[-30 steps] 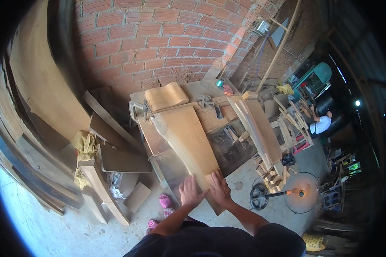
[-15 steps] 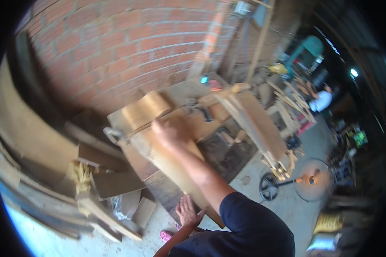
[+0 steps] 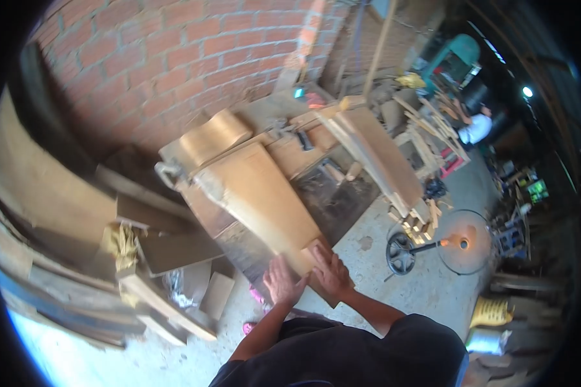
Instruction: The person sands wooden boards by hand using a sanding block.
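Note:
A long tan wooden board (image 3: 258,187) lies slantwise on the workbench, its near end jutting past the bench edge toward my body. My left hand (image 3: 284,282) rests against the near left edge of this board, fingers spread. Over the near end, my right hand (image 3: 329,274) presses down with bent fingers. A small flat reddish-brown patch shows by those fingers; whether it is a separate piece held there is unclear. Beyond the board's far end sits a curved wooden piece (image 3: 216,137).
Another long board (image 3: 384,158) lies to the right beside wood offcuts. A standing fan (image 3: 465,244) is on the floor at right. Curved panels (image 3: 51,187) and a cardboard box (image 3: 177,261) are at left. A person in a white shirt (image 3: 475,129) is farther back.
My right hand has come back from the far end of the board to its near end, beside my left hand. My left hand stays at the near edge.

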Demonstrator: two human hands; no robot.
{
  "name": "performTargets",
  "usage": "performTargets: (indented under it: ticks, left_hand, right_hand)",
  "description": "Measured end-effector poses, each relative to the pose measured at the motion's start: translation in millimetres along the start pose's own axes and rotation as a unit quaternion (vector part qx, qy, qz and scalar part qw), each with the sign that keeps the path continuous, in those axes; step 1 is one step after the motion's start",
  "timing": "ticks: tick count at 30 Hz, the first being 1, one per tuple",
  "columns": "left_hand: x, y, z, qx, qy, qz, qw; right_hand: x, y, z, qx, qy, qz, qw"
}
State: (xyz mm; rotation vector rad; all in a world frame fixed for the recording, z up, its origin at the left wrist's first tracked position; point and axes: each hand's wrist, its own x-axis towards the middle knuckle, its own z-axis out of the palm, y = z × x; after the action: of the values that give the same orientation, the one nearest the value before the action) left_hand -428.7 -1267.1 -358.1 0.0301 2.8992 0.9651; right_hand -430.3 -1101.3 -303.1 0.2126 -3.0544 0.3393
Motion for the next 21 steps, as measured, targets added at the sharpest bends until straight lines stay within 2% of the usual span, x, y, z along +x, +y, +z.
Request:
performTargets:
  ticks: [3,5,7,9,11,13,14,17,21]
  left_hand:
    - [0,-4,4,0.009,0.021,0.016,1.000]
    - [-1,-7,12,0.028,0.022,0.021,0.999]
    - [-1,-7,13,0.005,0.021,0.017,1.000]
    - [0,-8,14,-0.003,0.044,0.030,0.999]
    - [1,-8,13,0.003,0.046,0.024,0.999]
    - [2,-6,9,0.017,0.049,0.032,0.998]
    - [2,-7,10,0.021,0.050,0.026,0.998]
    - [1,-6,9,0.016,0.022,0.026,0.999]
    - [0,-6,9,0.012,0.046,0.027,0.999]
  right_hand:
    - [63,-20,1,-0.037,-0.066,0.022,0.997]
    - [129,-38,11,0.008,-0.063,0.003,0.998]
    - [199,-67,15,-0.018,-0.054,-0.019,0.998]
    - [264,-87,28,0.023,-0.014,-0.084,0.996]
    - [323,-120,23,0.041,-0.106,-0.036,0.993]
    - [363,-136,39,0.008,-0.090,-0.058,0.994]
    - [369,-140,45,-0.031,-0.067,-0.074,0.995]
    - [345,-127,47,0.012,-0.075,-0.071,0.995]
    - [231,-85,20,0.018,-0.092,-0.040,0.995]
